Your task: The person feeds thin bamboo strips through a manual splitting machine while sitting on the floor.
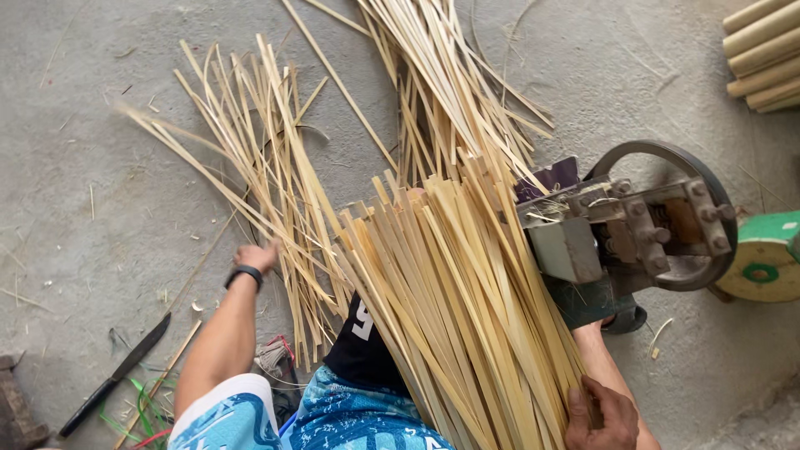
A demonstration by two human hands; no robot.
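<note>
A dark long-bladed knife [117, 375] lay on the grey concrete floor [83, 167] at 8 o'clock. Left hand [258, 254], black band at the wrist, reached into the loose fan of thin pale bamboo slivers [267, 158] at 10 o'clock; fingers blurred, so I could not tell their grip. A thick bundle of flat yellow bamboo strips [458, 308] ran from 6 o'clock up to centre, across the person's lap. Right hand [600, 412] at 5 o'clock was closed around the bundle's lower end. A grey metal splitting machine with a round wheel [642, 225] stood at 3 o'clock, touching the bundle. Round bamboo poles [762, 54] lay at 1 o'clock.
</note>
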